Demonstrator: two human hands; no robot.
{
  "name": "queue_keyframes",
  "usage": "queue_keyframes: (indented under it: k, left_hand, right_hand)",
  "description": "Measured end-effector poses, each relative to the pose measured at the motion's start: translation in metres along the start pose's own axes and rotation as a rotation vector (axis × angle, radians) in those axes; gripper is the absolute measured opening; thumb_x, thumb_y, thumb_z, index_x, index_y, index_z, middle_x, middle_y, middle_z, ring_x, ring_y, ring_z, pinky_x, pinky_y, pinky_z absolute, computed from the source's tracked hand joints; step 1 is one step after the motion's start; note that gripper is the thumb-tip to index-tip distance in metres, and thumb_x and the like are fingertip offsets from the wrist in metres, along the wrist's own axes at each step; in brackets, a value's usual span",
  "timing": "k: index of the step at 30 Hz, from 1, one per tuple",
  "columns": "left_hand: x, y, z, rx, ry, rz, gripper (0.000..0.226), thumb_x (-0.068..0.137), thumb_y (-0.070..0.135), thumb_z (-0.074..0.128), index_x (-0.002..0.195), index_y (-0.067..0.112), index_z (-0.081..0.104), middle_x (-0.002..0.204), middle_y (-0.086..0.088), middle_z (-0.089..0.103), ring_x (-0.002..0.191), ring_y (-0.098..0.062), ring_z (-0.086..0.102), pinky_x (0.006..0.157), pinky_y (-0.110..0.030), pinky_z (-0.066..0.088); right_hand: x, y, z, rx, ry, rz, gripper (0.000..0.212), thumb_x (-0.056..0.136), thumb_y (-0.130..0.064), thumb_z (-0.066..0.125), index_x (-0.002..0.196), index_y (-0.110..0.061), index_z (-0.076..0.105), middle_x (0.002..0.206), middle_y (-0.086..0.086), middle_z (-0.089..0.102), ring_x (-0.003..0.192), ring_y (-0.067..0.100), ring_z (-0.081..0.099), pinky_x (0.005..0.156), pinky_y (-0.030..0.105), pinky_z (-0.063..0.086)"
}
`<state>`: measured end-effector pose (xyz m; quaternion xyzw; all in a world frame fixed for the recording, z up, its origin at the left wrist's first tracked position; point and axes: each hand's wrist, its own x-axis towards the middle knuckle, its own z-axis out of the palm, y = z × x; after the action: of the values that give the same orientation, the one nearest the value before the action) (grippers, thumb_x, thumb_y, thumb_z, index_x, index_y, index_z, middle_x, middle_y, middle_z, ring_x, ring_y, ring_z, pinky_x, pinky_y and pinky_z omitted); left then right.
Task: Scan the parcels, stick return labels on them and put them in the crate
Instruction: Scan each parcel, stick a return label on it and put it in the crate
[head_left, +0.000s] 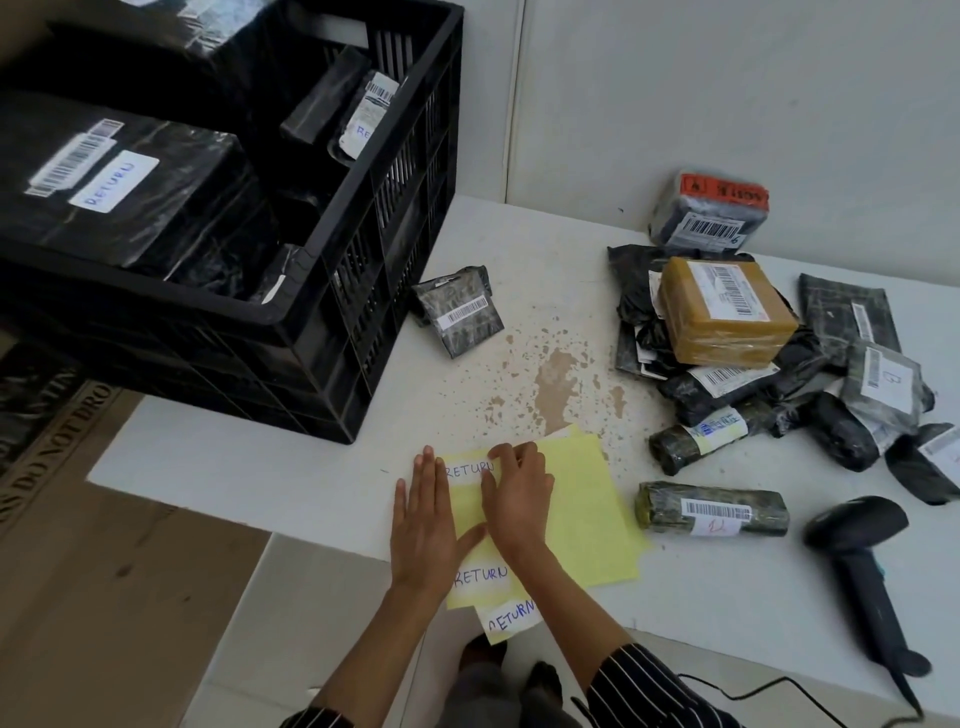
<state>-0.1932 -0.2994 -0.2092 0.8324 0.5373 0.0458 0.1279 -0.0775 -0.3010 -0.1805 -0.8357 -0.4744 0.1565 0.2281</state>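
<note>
Yellow backing sheets (582, 519) lie at the table's front edge with white "RETURN" labels (483, 576) on them. My left hand (423, 519) rests flat on the left sheet with straight fingers. My right hand (517, 493) has its fingertips on the right end of the top RETURN label (467, 470); whether it is pinching the label I cannot tell. A small black parcel (460, 312) lies beside the black crate (332, 291), which holds labelled black parcels (119, 192). A pile of parcels (753, 358) sits at the right, and a dark roll-shaped parcel (711, 509) lies nearer.
A black handheld barcode scanner (862, 566) lies at the right front with its cable trailing off the white table (291, 467). A brown stain (556, 384) marks the tabletop's middle. A cardboard box (78, 545) stands on the floor at the left. A white wall is behind.
</note>
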Motion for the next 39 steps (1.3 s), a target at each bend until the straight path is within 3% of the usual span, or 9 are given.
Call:
queue_keyframes:
  k: [4,8,13,17,21,23,27,32,39]
  left_hand:
    - [-0.001,0.003,-0.001,-0.004,0.07,0.06,0.085,0.059,0.048,0.081,0.121,-0.003,0.054,0.132,-0.027,0.051,0.121,-0.038,0.053,0.096,-0.053,0.043]
    - [-0.009,0.002,-0.001,-0.011,0.22,0.227,0.056,0.052,0.029,0.091,0.1,0.009,0.069,0.108,-0.013,0.066,0.102,-0.024,0.06,0.081,-0.036,0.055]
    - [-0.015,0.001,-0.002,-0.043,0.231,0.323,0.043,0.058,0.023,0.087,0.096,0.013,0.071,0.097,0.0,0.068,0.094,-0.013,0.052,0.09,-0.028,0.04]
    - [-0.021,-0.001,0.0,-0.134,0.181,0.295,0.023,0.081,0.023,0.062,0.098,0.011,0.072,0.101,0.0,0.069,0.095,-0.01,0.057,0.079,-0.027,0.054]
    - [-0.022,-0.001,-0.003,-0.126,0.156,0.268,0.034,0.094,0.023,0.04,0.115,0.016,0.065,0.116,0.011,0.061,0.107,-0.003,0.053,0.089,-0.016,0.047]
    - [-0.024,0.001,-0.009,-0.151,0.088,0.264,0.03,0.094,0.021,0.049,0.121,0.019,0.062,0.121,0.013,0.057,0.113,-0.003,0.054,0.094,-0.011,0.038]
    - [-0.027,0.006,-0.019,-0.118,-0.013,0.272,0.045,0.054,0.033,0.087,0.097,0.025,0.075,0.104,0.012,0.07,0.094,-0.002,0.065,0.08,-0.013,0.048]
    - [-0.023,0.003,-0.012,-0.03,0.039,0.365,0.06,0.038,0.017,0.094,0.094,0.008,0.075,0.098,-0.005,0.071,0.083,-0.015,0.069,0.068,-0.022,0.055]
    - [-0.023,-0.004,-0.009,0.05,0.079,0.399,0.056,0.045,0.017,0.091,0.098,0.008,0.074,0.105,-0.006,0.07,0.094,-0.018,0.067,0.085,-0.036,0.055]
  right_hand:
    - [0.0,0.0,0.002,0.0,0.003,0.006,0.018,0.081,-0.007,0.065,0.098,-0.009,0.063,0.096,0.011,0.055,0.093,0.031,0.054,0.072,0.037,0.034]
    - [0.007,0.001,0.001,-0.056,-0.09,0.05,0.021,0.091,-0.015,0.049,0.112,-0.013,0.055,0.113,0.007,0.047,0.109,0.025,0.043,0.08,0.034,0.027]
    - [0.006,-0.002,0.001,-0.041,-0.076,0.066,0.016,0.089,-0.009,0.05,0.103,-0.009,0.058,0.109,0.01,0.048,0.106,0.028,0.044,0.074,0.032,0.021]
    - [0.004,0.001,0.0,-0.037,-0.049,0.037,0.018,0.09,-0.013,0.053,0.107,-0.01,0.058,0.11,0.008,0.051,0.105,0.026,0.047,0.08,0.035,0.031]
    - [0.004,-0.001,0.004,-0.045,0.031,-0.024,0.005,0.083,-0.003,0.06,0.087,-0.004,0.061,0.09,0.012,0.058,0.084,0.032,0.055,0.067,0.037,0.035]
    - [0.007,-0.004,0.006,-0.067,0.038,-0.009,0.007,0.082,0.003,0.056,0.08,-0.003,0.058,0.084,0.013,0.057,0.078,0.033,0.055,0.063,0.036,0.032]
    - [0.013,-0.005,-0.001,-0.125,-0.099,-0.008,0.019,0.088,0.003,0.04,0.097,-0.005,0.053,0.102,0.01,0.054,0.095,0.029,0.049,0.074,0.035,0.033]
    - [0.017,-0.007,-0.024,-0.016,-0.282,-0.022,0.02,0.087,0.004,0.037,0.102,-0.003,0.048,0.104,0.014,0.054,0.095,0.031,0.05,0.073,0.036,0.035]
    - [0.024,-0.011,-0.065,0.405,-0.451,0.143,0.01,0.094,0.003,0.029,0.094,-0.005,0.034,0.076,-0.002,0.042,0.063,0.01,0.039,0.055,0.026,0.03]
